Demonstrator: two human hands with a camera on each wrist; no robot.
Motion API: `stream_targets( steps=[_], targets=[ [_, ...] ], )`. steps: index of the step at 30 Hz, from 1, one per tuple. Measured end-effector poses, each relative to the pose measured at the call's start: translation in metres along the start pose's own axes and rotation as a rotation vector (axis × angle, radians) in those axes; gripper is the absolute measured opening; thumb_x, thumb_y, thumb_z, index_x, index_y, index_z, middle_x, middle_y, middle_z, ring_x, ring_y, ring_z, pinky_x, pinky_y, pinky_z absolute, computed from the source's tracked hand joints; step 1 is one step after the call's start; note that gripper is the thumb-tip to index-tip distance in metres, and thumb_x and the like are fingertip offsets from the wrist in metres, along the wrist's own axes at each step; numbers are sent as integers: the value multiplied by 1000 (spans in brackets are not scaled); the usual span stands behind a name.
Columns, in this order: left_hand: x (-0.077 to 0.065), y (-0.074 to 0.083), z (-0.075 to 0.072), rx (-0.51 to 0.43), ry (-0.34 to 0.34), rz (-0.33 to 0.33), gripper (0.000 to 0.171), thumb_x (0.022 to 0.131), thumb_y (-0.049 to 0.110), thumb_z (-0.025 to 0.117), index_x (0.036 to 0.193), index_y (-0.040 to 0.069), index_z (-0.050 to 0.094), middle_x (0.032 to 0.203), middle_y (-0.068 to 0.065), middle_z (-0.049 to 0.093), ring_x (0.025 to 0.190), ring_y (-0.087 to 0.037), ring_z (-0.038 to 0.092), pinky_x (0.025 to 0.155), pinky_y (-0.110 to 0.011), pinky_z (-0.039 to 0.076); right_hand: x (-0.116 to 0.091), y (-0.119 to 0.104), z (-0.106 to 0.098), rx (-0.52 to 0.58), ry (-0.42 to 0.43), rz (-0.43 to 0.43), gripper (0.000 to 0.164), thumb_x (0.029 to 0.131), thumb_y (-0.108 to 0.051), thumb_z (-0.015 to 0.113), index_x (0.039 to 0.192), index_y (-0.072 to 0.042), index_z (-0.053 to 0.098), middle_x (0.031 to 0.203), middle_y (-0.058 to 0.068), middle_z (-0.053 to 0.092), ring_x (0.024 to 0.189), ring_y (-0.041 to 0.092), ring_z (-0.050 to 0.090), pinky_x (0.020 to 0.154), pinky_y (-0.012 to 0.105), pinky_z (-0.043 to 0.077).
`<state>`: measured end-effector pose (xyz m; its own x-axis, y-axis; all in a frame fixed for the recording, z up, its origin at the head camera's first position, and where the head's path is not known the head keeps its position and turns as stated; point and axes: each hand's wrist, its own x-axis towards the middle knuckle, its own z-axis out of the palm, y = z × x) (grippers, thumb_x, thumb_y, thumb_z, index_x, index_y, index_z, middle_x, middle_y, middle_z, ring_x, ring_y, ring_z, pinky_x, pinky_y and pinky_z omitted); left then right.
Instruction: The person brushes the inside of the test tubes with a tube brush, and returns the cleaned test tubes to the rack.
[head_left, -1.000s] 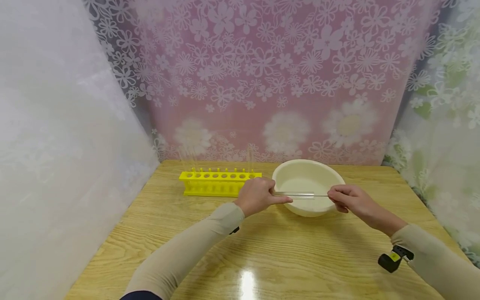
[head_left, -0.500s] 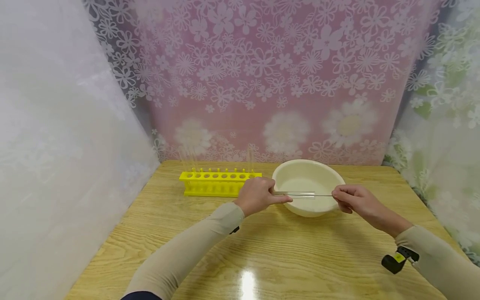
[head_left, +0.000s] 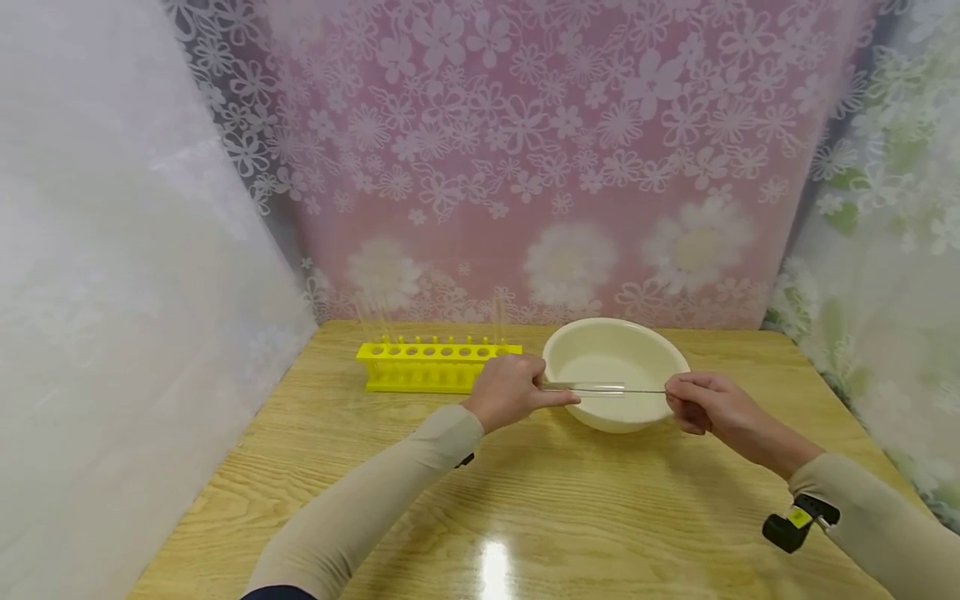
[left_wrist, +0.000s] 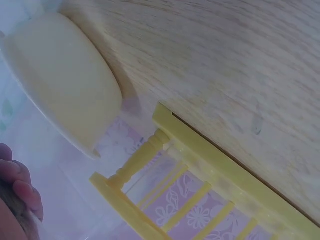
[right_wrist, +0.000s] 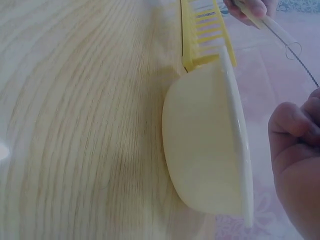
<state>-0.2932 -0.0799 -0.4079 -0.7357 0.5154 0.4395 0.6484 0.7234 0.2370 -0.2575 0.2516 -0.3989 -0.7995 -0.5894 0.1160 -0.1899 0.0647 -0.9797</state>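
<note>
Over the basin, my left hand (head_left: 506, 392) grips a clear glass test tube (head_left: 606, 389) lying level, its mouth toward the right. A thin twisted wire (right_wrist: 306, 69), the handle of a test tube brush, runs out of that mouth. My right hand (head_left: 707, 406) pinches the wire's outer end between thumb and fingers. The brush head is mostly hidden in the left hand; something pale yellowish shows by those fingers in the right wrist view. Only part of the left hand (left_wrist: 17, 187) appears in the left wrist view.
Below the hands stands a cream basin (head_left: 615, 423). A yellow test tube rack (head_left: 420, 387) sits to its left, with clear tubes (head_left: 500, 315) upright at both ends. The wooden table (head_left: 525, 517) reaches back to a pink flowered curtain (head_left: 480, 192).
My right hand has drawn slightly to the right, and more of the brush's wire shows outside the tube. The left hand keeps its grip in nearly the same place.
</note>
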Motion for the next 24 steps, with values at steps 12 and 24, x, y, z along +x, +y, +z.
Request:
stream_targets(
  steps=[12, 24],
  targets=[
    [-2, -9, 1, -34, -14, -47, 58, 81, 70, 69, 63, 19, 47, 53, 6, 42, 44, -7, 38, 44, -21, 26, -6, -10, 11, -710, 157, -228, 7, 101, -10, 61, 100, -8, 68, 75, -7, 56, 58, 10, 45, 54, 24, 42],
    [-4, -10, -1, -19, -27, -46, 59, 82, 71, 68, 62, 20, 47, 51, 7, 42, 43, -6, 37, 43, -21, 26, 7, -15, 17, -1563, 104, -827, 53, 113, -25, 20, 93, -1, 63, 81, 6, 56, 70, 17, 54, 54, 28, 47]
  ],
)
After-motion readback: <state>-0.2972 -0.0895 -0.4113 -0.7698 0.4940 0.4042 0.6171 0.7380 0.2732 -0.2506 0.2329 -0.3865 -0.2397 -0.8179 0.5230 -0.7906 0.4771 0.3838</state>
